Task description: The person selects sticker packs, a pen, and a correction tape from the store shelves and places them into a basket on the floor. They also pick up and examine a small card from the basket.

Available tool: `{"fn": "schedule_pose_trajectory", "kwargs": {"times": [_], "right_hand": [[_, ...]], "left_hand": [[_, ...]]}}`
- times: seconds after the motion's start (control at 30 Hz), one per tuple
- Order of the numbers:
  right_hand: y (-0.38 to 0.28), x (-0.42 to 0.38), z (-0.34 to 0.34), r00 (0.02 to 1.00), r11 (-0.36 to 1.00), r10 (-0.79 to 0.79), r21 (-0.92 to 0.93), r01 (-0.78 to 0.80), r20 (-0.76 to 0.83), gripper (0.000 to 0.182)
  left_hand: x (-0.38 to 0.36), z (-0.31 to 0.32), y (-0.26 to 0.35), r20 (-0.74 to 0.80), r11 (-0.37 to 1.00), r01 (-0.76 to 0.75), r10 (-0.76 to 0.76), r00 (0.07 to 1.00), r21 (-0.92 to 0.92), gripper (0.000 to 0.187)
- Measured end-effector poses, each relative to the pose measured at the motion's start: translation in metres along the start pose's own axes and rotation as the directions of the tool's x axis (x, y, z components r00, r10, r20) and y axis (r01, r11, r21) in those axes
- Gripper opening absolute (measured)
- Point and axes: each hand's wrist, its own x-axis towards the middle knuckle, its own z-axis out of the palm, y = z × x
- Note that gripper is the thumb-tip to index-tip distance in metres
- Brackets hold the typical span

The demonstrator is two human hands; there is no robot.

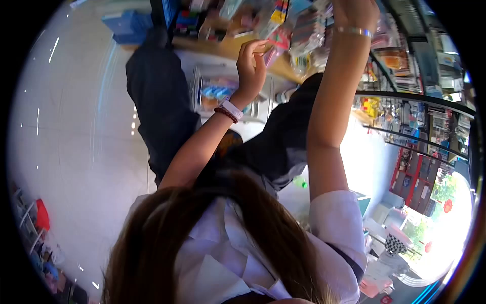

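My left hand (pixel 251 68), with a pale band and a dark bead bracelet at the wrist, reaches up to the front edge of a wooden counter (pixel 223 49). Its fingers are loosely bent, with a gap between them and the thumb. Just beyond the fingertips is a pink packet (pixel 272 57). My right hand (pixel 356 12) is raised over the goods at the top right, beside clear-wrapped packs (pixel 309 30). The frame's top edge cuts off its fingers, so I cannot tell what they hold.
Below the counter stands a clear plastic bin (pixel 200 83) with blue packs inside. Racks of packaged goods (pixel 405 61) rise at the right, with a dark rail (pixel 420 97) across them. A blue box (pixel 126 25) sits at the upper left, above the pale tiled floor (pixel 76 126).
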Motion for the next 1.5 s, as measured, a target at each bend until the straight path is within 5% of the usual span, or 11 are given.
{"fn": "schedule_pose_trajectory", "kwargs": {"times": [0.17,0.27,0.53,0.6,0.83,1.03,1.17,1.23,1.37,1.43,1.5], "right_hand": [[0.099,-0.157,-0.077,0.918,0.974,0.163,-0.088,-0.208,-0.361,0.019],[0.192,-0.24,-0.165,0.612,0.857,0.363,-0.005,-0.515,-0.703,0.019],[0.316,-0.347,-0.253,-0.194,0.316,0.732,0.578,-0.752,-0.653,0.016],[0.331,-0.363,-0.262,-0.191,0.296,0.738,0.565,-0.77,-0.647,0.019],[0.359,-0.4,-0.29,0.109,0.349,0.857,0.412,-0.842,-0.504,0.045],[0.337,-0.385,-0.266,0.097,0.454,0.823,0.545,-0.705,-0.559,0.047],[0.327,-0.38,-0.259,0.229,0.499,0.825,0.478,-0.723,-0.517,0.041],[0.329,-0.38,-0.262,0.264,0.513,0.824,0.461,-0.724,-0.502,0.04],[0.311,-0.366,-0.248,0.204,0.458,0.861,0.535,-0.71,-0.466,0.041],[0.329,-0.386,-0.27,0.244,0.426,0.89,0.511,-0.746,-0.386,0.037],[0.327,-0.381,-0.26,-0.04,0.312,0.806,0.481,-0.82,-0.591,0.031]], "left_hand": [[-0.148,-0.048,-0.127,0.061,0.849,0.368,-0.419,0.906,0.38,0.029],[-0.185,-0.069,-0.163,-0.096,0.657,0.536,-0.581,0.808,0.531,0.021],[-0.211,-0.108,-0.248,-0.259,0.303,0.942,-0.931,0.259,-0.147,0.012],[-0.213,-0.108,-0.242,-0.2,0.33,0.794,-0.944,0.264,-0.51,0.016],[-0.183,-0.111,-0.195,-0.133,0.226,0.882,-0.973,0.187,-0.413,0.02],[-0.191,-0.136,-0.242,0.314,0.478,0.763,-0.714,0.626,-0.435,0.013],[-0.177,-0.145,-0.252,0.377,-0.085,0.692,-0.882,0.282,-0.717,0.013],[-0.163,-0.126,-0.226,-0.072,0.204,0.777,-0.977,0.202,-0.595,0.019],[-0.158,-0.128,-0.224,0.075,0.121,0.816,-0.978,0.197,-0.565,0.043],[-0.179,-0.143,-0.261,0.123,0.152,0.809,-0.956,0.266,-0.568,0.045],[-0.172,-0.143,-0.257,0.118,0.588,0.8,-0.792,0.599,-0.119,0.048]]}}
